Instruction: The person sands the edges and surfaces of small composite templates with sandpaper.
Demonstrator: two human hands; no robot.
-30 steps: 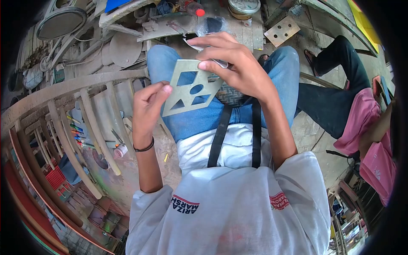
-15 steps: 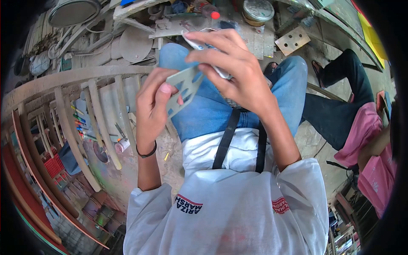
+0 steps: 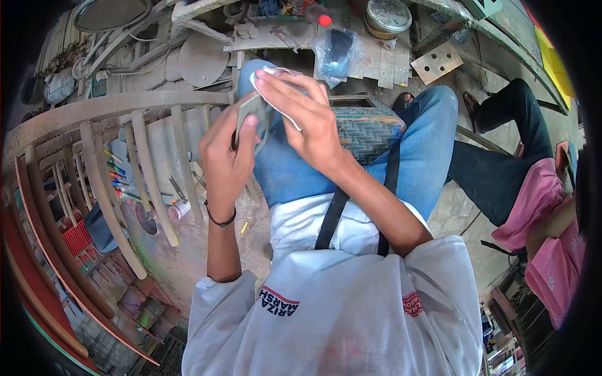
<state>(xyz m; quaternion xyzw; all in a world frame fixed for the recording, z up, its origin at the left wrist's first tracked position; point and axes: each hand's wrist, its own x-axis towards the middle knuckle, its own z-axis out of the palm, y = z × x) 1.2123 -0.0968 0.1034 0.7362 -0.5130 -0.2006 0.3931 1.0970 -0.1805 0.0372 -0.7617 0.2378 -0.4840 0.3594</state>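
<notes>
My left hand [image 3: 224, 145] grips a flat grey plate with cut-out openings [image 3: 249, 119], its thumb on the near face and its fingers behind. The plate is tilted up, nearly edge-on, above my left knee. Between the fingers and thumb of my right hand [image 3: 308, 119] is a thin, folded white sheet [image 3: 273, 100]. The sheet lies against the upper right side of the plate, and the right fingers cover much of both.
A woven basket-like box [image 3: 370, 135] sits between my knees. A wooden rail with slats [image 3: 125, 106] runs along the left. Ahead are a plastic bag [image 3: 337, 56], a lidded bucket [image 3: 387, 15] and a board with holes [image 3: 437, 63]. Another person [image 3: 495, 169] sits at the right.
My right hand has moved left and down with the white sheet, onto the plate. The left hand has turned the plate more edge-on. The basket-like box and plastic bag now show more.
</notes>
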